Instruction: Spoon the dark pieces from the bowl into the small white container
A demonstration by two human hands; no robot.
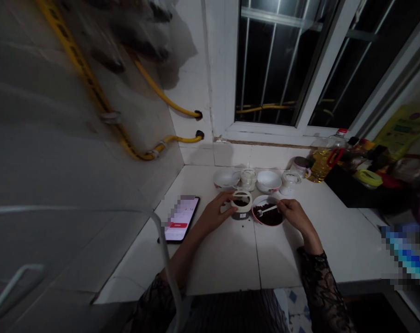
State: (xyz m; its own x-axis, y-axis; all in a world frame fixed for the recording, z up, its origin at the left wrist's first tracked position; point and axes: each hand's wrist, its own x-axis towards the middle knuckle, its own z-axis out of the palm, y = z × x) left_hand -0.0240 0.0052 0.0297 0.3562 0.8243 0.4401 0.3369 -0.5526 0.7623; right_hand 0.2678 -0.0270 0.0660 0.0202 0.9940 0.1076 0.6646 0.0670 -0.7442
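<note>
Dim kitchen corner with white tiled walls (196, 156) and a pale tiled tabletop (224, 263). Nearest, black lace sleeves (326, 282) on both forearms. Left of the left forearm, flat on the tabletop, a black-edged smartphone (182, 219) with lit pinkish screen. Further in, left grip (219, 210) pinching the cream-white rim of a small clear container (243, 209), thumb on the near side, with dark contents inside. Before this container, few dark crumbs (243, 226). Just right of it, a round white bowl with reddish outer edge (264, 200), holding dark reddish-brown grains (273, 218). In the right grip (290, 212), pinched by the handle, a small white spoon (269, 209), with its head inside the bowl. Behind, in a row, a shallow white bowl (226, 178), a clear jar (248, 178), a deeper white bowl (269, 180) and a second clear jar (290, 183). Further right, a clear bottle of yellow oil with red cap (321, 164). At the back, a white-framed barred window (268, 69), dark outside.
</note>
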